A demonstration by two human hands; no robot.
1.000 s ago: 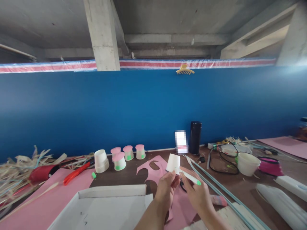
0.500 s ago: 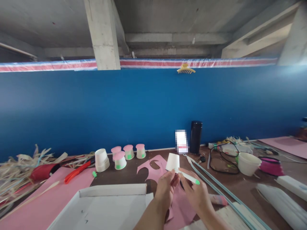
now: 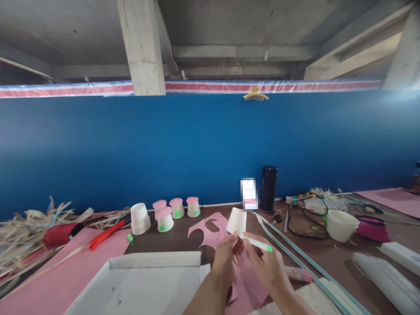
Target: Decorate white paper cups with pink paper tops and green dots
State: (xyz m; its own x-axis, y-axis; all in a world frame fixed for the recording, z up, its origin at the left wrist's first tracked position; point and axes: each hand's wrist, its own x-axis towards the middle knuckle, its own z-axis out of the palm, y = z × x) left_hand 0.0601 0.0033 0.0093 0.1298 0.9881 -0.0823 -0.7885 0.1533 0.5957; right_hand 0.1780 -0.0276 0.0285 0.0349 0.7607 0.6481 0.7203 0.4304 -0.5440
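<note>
My left hand (image 3: 226,258) pinches the rim of a small white paper cup (image 3: 236,221), held upside down above the table. My right hand (image 3: 267,267) grips a white pen with a green end (image 3: 259,244), its tip against the cup's rim. Under both hands lies a pink paper sheet with round cut-outs (image 3: 210,229). Several upturned white cups with pink tops and green dots (image 3: 164,218) stand to the left, beside a stack of plain white cups (image 3: 139,218).
An open white cardboard box (image 3: 144,284) sits at the front. Red scissors (image 3: 105,235) and dry straw (image 3: 26,232) lie at left. A black flask (image 3: 268,188), black cable (image 3: 303,218), white bowl (image 3: 341,224), pink bowl (image 3: 372,226) and long grey-blue strips (image 3: 295,258) fill the right. A blue wall (image 3: 197,144) backs the table.
Both hands with the cup and pen have barely shifted; the pen has dropped slightly against the cup's rim. Nothing else moved.
</note>
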